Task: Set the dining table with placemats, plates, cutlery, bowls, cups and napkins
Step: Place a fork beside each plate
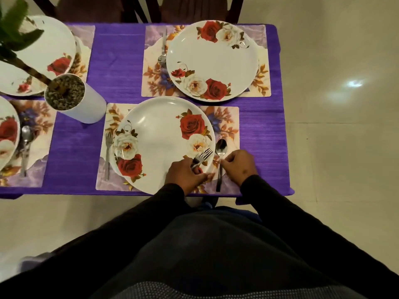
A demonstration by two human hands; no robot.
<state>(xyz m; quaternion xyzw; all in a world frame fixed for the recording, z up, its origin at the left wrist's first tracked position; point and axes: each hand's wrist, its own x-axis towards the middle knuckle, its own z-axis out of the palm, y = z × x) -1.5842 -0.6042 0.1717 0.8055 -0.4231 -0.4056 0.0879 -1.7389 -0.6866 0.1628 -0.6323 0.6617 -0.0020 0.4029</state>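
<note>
A white plate with red and white roses [157, 137] lies on a floral placemat [228, 119] at the table's near edge. My left hand [185, 172] grips forks [201, 158] whose tines stick out over the plate's right rim. Beside it my right hand [239, 164] pinches the handle of a spoon [220, 151] that lies on the placemat right of the plate. A fork [108, 147] lies left of this plate. Across the table a second rose plate [212, 61] sits on its placemat [262, 83] with a piece of cutlery [163, 48] on its left.
A white pot [86, 104] with a green plant stands left of the near plate. Two more plates [43, 50] and a spoon [26, 145] lie at the far left. The purple tablecloth [118, 61] ends at the right above a pale tiled floor [334, 147]. Dark chairs [140, 9] stand behind the table.
</note>
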